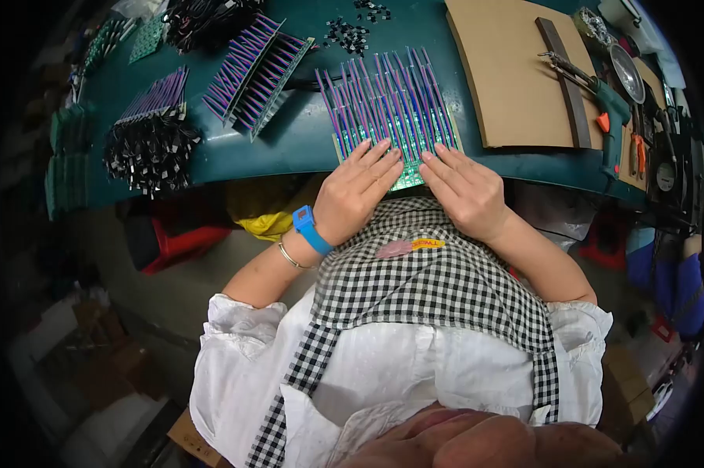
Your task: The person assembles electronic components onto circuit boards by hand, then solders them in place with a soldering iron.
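Note:
A green circuit board panel (408, 181) lies at the table's front edge, with rows of purple and blue wires (383, 93) running away from me across it. Flat on the panel's near left part rests my left hand (360, 183), fingers stretched out. My right hand (465, 187) lies likewise over the near right part, its fingers extended and pointing inward. Between the two sets of fingertips a strip of the green board shows. Neither hand grips anything that I can see; the board under the fingers is hidden.
Two wired board panels (258, 74) stand tilted at the left, beside a bundle of black-ended wires (153, 148). Small black connectors (346, 35) are scattered behind. A cardboard sheet (508, 86) at the right bears a dark bar (563, 82); a green glue gun (613, 117) lies alongside.

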`<state>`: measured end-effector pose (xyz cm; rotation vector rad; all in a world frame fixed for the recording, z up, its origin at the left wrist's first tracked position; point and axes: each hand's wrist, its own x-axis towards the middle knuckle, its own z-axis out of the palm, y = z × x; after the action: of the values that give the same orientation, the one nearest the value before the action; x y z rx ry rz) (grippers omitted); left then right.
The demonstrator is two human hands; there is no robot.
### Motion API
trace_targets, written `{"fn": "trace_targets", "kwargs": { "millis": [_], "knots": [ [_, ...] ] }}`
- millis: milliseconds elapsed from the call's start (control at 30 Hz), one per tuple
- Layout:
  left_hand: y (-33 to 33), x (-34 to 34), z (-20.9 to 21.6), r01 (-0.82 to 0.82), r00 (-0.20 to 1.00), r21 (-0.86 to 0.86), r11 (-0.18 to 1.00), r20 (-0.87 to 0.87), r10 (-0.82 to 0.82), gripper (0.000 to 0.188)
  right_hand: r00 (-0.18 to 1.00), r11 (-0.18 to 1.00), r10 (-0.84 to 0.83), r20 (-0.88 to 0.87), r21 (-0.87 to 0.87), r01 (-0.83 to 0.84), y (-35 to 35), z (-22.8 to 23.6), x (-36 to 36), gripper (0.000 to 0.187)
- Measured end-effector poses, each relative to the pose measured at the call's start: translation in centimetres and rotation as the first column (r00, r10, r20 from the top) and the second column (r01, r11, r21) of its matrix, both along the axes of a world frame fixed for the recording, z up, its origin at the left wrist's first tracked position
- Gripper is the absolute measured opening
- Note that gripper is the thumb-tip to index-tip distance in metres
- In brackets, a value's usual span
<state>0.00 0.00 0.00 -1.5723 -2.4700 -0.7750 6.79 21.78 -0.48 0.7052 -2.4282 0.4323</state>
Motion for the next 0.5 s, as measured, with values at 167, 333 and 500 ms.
{"fn": "trace_targets", "kwargs": {
  "millis": [167, 333, 500],
  "knots": [
    [1.1, 0.4, -0.5, -0.021, 0.996, 0.096, 0.995, 0.087, 0.012, 0.04, 0.993, 0.999, 0.027, 0.115, -0.041, -0.022, 1.3, 0.7, 0.3, 0.025],
    [-0.7, -2.0, 5.7, 0.069, 0.998, 0.139, 0.988, -0.009, -0.068, 0.032, 0.996, 0.967, 0.063, -0.064, -0.244, -0.077, 1.0, 2.0, 0.8, 0.043],
    [-5.6, -8.4, 8.7, -0.165, 0.843, 0.308, 0.937, -0.449, 0.296, 0.031, 0.996, 0.956, -0.048, 0.075, -0.286, 0.068, 0.9, 0.4, 1.1, 0.066]
  ]
}}
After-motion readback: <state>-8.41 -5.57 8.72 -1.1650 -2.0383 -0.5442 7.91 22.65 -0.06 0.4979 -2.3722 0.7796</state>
